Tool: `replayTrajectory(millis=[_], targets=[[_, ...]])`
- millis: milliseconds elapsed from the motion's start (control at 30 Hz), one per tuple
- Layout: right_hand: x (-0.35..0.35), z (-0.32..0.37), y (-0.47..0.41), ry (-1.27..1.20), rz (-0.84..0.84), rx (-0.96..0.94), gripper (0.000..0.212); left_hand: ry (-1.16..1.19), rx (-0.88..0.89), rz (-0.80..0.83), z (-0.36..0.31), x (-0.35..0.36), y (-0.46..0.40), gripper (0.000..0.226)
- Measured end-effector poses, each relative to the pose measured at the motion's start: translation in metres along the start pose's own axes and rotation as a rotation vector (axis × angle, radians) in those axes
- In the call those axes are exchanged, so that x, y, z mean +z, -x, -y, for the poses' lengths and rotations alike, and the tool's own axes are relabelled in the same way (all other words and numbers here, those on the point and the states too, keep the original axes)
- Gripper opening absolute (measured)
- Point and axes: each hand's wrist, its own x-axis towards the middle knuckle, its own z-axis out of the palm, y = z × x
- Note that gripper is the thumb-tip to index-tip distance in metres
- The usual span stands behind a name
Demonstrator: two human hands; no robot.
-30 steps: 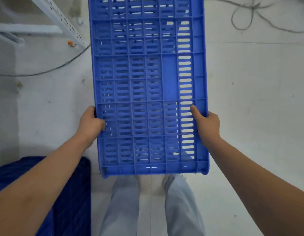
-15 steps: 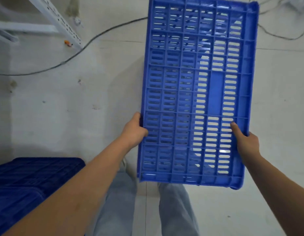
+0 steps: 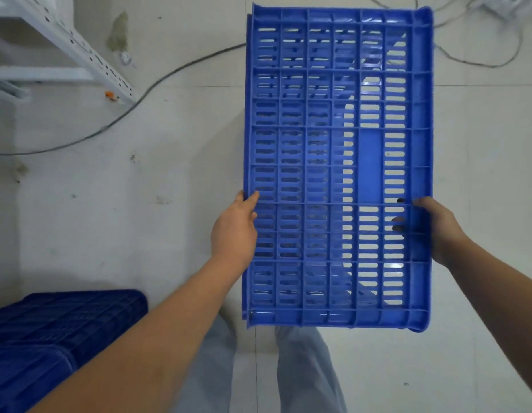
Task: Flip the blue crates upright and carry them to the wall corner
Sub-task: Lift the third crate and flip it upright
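Since 1 second earlier, the blue slotted plastic crate (image 3: pixel 336 165) had swung rightward, away from the white perforated metal shelf frame (image 3: pixel 80 55). Below lay a pale, scuffed concrete floor (image 3: pixel 124 210), a dark cable (image 3: pixel 169 76) trailing from that frame. Held above the floor, the ribbed crate showed light through its slots. The left hand (image 3: pixel 233 231) gripped its left edge, the right hand (image 3: pixel 437 231) its right. 1 darker blue crate stack (image 3: pixel 50 332) sat nearer than the frame.
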Motion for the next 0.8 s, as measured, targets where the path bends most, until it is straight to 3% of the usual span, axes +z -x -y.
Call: replayTrajectory(millis=[133,567,700,800], targets=[[0.008,0.000,0.006,-0.033,-0.054,-0.066,0.022,0.218,-0.152,-0.078,0.003,-0.001,0.003,0.042],[0.082,0.005,0.064,-0.068,0.102,-0.294,0.018,0.193,-0.272,-0.232,0.068,-0.041,-0.010,0.038],[0.120,0.003,0.083,-0.052,0.127,-0.294,0.032,0.259,-0.382,-0.263,0.095,-0.055,-0.018,0.037],[0.148,0.005,0.098,-0.044,0.163,-0.301,0.021,0.365,-0.491,-0.241,0.107,-0.069,-0.026,0.035]])
